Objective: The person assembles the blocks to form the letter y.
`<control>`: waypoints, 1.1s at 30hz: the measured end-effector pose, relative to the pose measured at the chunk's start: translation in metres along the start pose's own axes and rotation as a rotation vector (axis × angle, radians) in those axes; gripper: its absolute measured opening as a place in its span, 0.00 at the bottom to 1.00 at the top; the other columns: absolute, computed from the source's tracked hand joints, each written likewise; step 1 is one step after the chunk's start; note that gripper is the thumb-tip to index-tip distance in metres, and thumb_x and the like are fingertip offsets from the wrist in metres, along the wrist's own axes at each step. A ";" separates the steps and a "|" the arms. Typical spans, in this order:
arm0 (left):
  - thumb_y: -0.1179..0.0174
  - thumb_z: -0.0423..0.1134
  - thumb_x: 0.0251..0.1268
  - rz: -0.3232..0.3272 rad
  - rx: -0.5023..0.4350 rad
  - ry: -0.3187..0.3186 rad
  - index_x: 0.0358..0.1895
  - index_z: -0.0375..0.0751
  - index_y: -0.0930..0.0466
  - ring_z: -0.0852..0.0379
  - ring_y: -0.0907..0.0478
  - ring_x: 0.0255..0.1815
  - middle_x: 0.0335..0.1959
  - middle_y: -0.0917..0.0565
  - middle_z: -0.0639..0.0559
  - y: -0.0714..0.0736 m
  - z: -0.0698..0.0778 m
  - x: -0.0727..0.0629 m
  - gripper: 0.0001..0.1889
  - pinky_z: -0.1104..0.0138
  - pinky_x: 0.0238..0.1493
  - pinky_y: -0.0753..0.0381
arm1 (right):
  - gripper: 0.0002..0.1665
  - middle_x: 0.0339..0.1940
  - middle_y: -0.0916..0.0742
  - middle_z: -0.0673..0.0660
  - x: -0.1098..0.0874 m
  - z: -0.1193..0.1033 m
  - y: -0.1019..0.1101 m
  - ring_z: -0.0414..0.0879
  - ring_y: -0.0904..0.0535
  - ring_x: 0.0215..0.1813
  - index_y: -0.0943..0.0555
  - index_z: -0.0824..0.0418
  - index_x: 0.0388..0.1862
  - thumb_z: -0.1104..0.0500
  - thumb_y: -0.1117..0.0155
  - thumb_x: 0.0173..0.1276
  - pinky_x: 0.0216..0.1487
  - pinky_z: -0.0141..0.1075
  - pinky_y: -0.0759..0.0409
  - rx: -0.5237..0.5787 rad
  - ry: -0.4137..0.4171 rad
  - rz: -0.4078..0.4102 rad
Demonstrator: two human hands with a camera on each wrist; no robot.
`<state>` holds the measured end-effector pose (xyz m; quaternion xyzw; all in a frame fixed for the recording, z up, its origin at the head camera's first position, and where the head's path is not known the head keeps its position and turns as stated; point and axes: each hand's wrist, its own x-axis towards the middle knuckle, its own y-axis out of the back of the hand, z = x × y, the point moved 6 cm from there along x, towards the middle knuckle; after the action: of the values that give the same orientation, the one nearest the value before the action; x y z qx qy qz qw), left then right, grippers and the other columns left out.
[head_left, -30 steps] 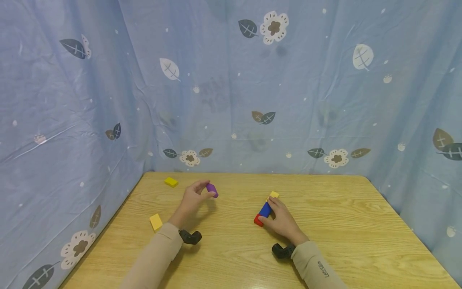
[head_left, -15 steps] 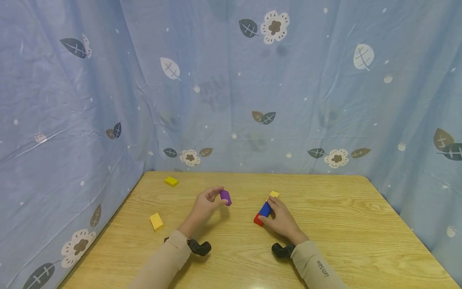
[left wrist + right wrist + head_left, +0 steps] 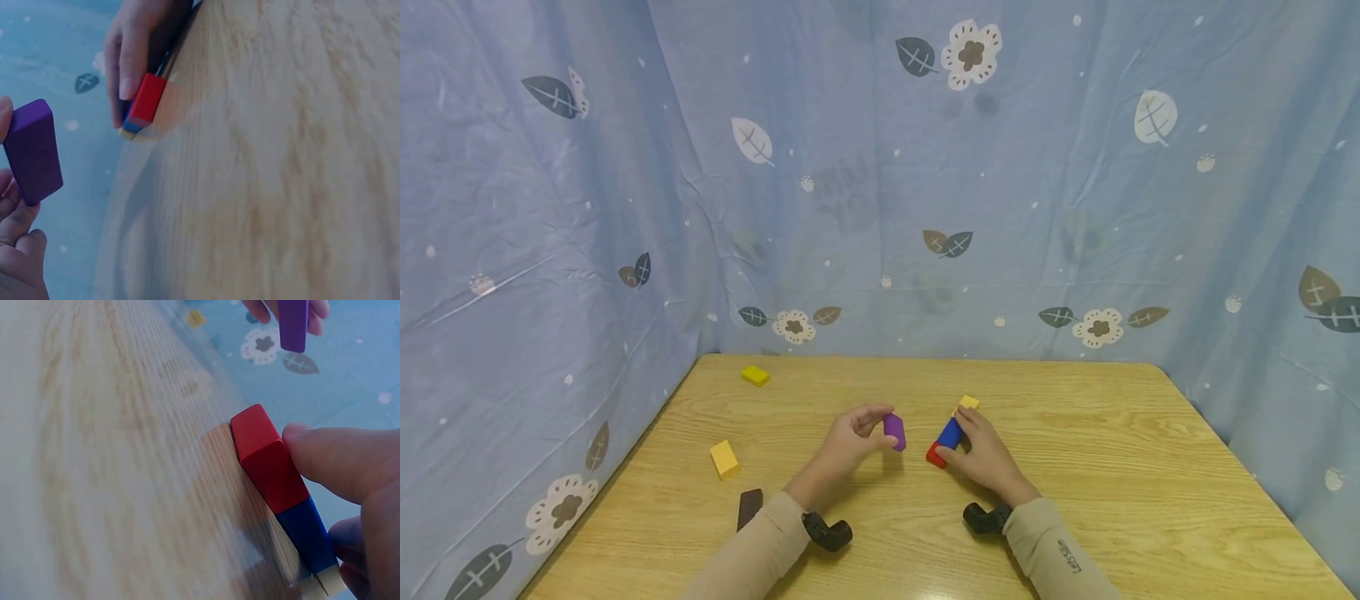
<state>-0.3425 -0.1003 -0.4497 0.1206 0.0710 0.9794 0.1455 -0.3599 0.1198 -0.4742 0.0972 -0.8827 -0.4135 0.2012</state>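
Observation:
My left hand (image 3: 850, 446) pinches a purple block (image 3: 894, 432) between thumb and fingers, held above the table. In the left wrist view, the block's broad face shows at the left edge. To its right, my right hand (image 3: 988, 458) rests on a row of blocks: red (image 3: 936, 454) at the near end, blue (image 3: 951, 433) in the middle, pale yellow (image 3: 969, 402) at the far end. Its thumb touches the red block (image 3: 275, 478) in the right wrist view, and other fingers lie beside the blue block (image 3: 309, 534). The hand partly covers the row.
On the left of the wooden table (image 3: 1097, 467) lie an orange-yellow block (image 3: 725, 459) and, farther back, a bright yellow block (image 3: 756, 376). A dark brown flat piece (image 3: 749, 507) is beside the left sleeve, which partly covers it. Patterned blue curtains (image 3: 880, 167) stand behind.
My left hand has carried the purple block to the right and nearer, toward the row. The dark brown piece has come out from behind the left sleeve. My right hand has stayed put.

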 end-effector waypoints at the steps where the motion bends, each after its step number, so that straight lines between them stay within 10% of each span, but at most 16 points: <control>1: 0.33 0.39 0.57 -0.004 0.001 -0.007 0.63 0.31 0.30 0.49 0.38 0.72 0.66 0.30 0.36 -0.001 0.000 0.000 0.31 0.57 0.71 0.40 | 0.47 0.72 0.35 0.68 0.000 0.000 0.000 0.66 0.43 0.73 0.36 0.72 0.68 0.42 0.35 0.61 0.70 0.59 0.40 0.001 -0.002 -0.003; 17: 0.34 0.40 0.59 0.011 0.023 0.009 0.65 0.30 0.32 0.46 0.38 0.71 0.67 0.31 0.37 -0.023 -0.015 0.021 0.32 0.54 0.69 0.36 | 0.47 0.72 0.35 0.67 0.002 0.001 0.000 0.66 0.43 0.73 0.36 0.71 0.68 0.41 0.36 0.62 0.69 0.60 0.40 0.001 0.005 -0.002; 33: 0.31 0.44 0.55 0.110 0.304 0.061 0.60 0.36 0.26 0.44 0.26 0.62 0.60 0.22 0.43 -0.034 -0.021 0.032 0.29 0.51 0.62 0.26 | 0.46 0.71 0.34 0.68 0.000 -0.002 0.001 0.66 0.43 0.73 0.36 0.72 0.68 0.41 0.37 0.63 0.70 0.60 0.41 -0.002 0.012 0.008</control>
<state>-0.3682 -0.0605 -0.4689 0.1152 0.2161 0.9670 0.0696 -0.3592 0.1188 -0.4719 0.0961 -0.8815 -0.4128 0.2081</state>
